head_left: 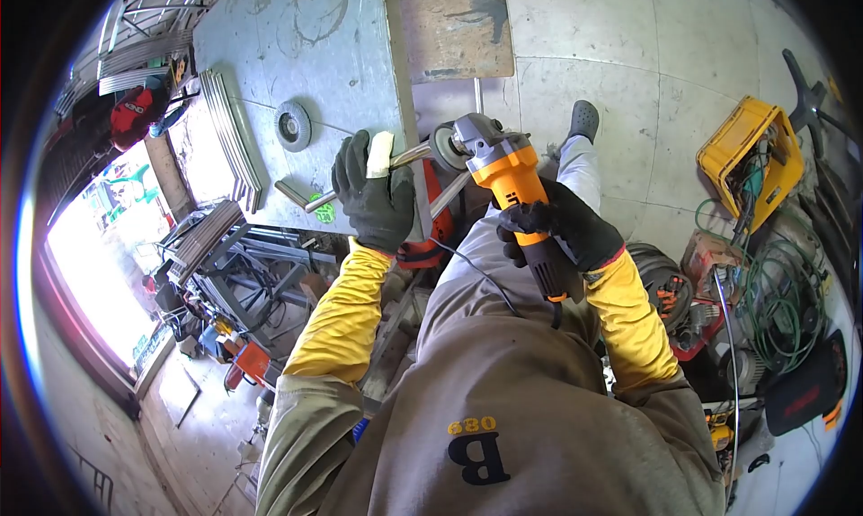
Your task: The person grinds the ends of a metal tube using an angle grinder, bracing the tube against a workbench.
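Observation:
My right hand (571, 224), in a black glove, is wrapped round the body of an orange and grey angle grinder (506, 167). The grinder's disc (445, 147) is at the end of a thin metal bar (411, 155), apparently touching it. My left hand (373, 201), in a dark glove with a pale wrapping (380, 155) on one finger, grips this bar at the edge of the grey metal table (270, 57). The bar's other end lies on the tabletop, past a round green sticker (322, 209). The grinder's cord hangs below its rear end.
A small rubber wheel (293, 126) lies on the table beside long metal strips (229, 138). To the right are a yellow crate (751, 161), coiled green cable (782, 314) and tools on the floor. Metal frames (247, 269) stand at the left, near a bright doorway.

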A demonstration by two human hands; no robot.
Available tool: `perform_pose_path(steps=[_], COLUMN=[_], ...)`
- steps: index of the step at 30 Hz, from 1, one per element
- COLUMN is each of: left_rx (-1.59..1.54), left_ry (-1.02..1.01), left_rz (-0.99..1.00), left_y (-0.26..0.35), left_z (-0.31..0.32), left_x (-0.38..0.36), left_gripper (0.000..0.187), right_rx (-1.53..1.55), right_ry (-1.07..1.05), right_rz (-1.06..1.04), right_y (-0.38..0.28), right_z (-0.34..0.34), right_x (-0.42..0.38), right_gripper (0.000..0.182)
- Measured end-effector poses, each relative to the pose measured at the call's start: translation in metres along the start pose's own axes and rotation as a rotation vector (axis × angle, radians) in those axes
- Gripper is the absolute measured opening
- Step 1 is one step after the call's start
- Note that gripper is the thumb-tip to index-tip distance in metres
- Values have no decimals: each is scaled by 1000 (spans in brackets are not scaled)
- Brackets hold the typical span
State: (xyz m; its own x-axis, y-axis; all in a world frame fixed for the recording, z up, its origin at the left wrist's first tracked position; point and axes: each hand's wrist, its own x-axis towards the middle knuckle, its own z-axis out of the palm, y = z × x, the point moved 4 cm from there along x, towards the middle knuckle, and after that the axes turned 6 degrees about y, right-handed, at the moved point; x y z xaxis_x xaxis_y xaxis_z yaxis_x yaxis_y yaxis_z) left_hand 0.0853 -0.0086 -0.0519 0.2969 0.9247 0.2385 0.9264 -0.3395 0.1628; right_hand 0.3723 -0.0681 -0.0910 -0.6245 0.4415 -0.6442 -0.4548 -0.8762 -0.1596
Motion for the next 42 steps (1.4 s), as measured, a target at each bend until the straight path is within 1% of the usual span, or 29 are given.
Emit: perform_pose_path(steps=[5, 7, 8, 10, 14, 16, 17, 18, 20, 21, 22, 24, 25, 26, 28, 29, 31, 34, 37, 42], left_rx=[-30, -15, -3, -3, 2, -10, -21, -19, -12, -9, -9, -12, -20, -27, -20, -12, -20, -29, -31, -28], left_ry=[33, 28, 23, 21, 15, 8, 4, 3, -2, 4, 11, 15, 31, 45, 39, 39, 37, 35, 27, 44], left_rz=[-22, -20, -17, -20, -18, -31, -42, -46, -28, -31, -27, -27, -23, -17, -15, -15, -9, -6, -12, -15], left_y=[-3, -2, -2, -1, -2, 0, 1, 0, 0, -2, -2, -1, -1, 0, 0, 0, -1, -2, -2, -5], left_z=[4, 2, 2, 2, 2, 1, 0, 0, 0, 0, 0, 2, 2, 1, 1, 1, 2, 1, 0, 4], left_x=[0, -1, -1, -1, -1, 1, 2, 2, 1, 2, 2, 1, 1, 1, 0, 0, 0, 0, -1, -4], left_gripper=[55, 55, 55, 55, 55, 55, 56, 56, 58, 58, 58, 57, 56, 55, 54, 53, 52, 51, 52, 53], right_rx=[19, 13, 13, -52, -48, -168, -134, -135, -152, -78, -83, -150, 110, 113, 14, 21, -70, -41, -41, -28], right_ry=[7, -32, -32, 56, 58, 43, 87, 86, 105, 103, 100, 224, 138, 139, 164, 167, 181, 143, 119, 104], right_rz=[50, -39, -38, -17, 49, -15, -127, -124, 8, -3, -2, 80, 117, 118, 37, 36, -6, 22, -13, 2], right_y=[3, -6, -8, -11, -3, 1, 10, 13, 17, 12, 11, 15, 16, 19, 2, 0, -6, -8, -8, -14], right_z=[-7, 1, 5, 6, -3, 1, 2, -1, -9, -7, -11, -28, -29, -32, -12, -5, 6, 11, 11, 17], right_x=[-1, -4, -5, -4, 4, 8, 13, 15, 15, 11, 12, 15, 14, 10, -4, -6, -6, -7, -5, -5], right_gripper=[46, 46, 46, 46, 45, 53, 52, 52, 50, 42, 42, 42, 44, 44, 44, 44, 44, 45, 44, 43])
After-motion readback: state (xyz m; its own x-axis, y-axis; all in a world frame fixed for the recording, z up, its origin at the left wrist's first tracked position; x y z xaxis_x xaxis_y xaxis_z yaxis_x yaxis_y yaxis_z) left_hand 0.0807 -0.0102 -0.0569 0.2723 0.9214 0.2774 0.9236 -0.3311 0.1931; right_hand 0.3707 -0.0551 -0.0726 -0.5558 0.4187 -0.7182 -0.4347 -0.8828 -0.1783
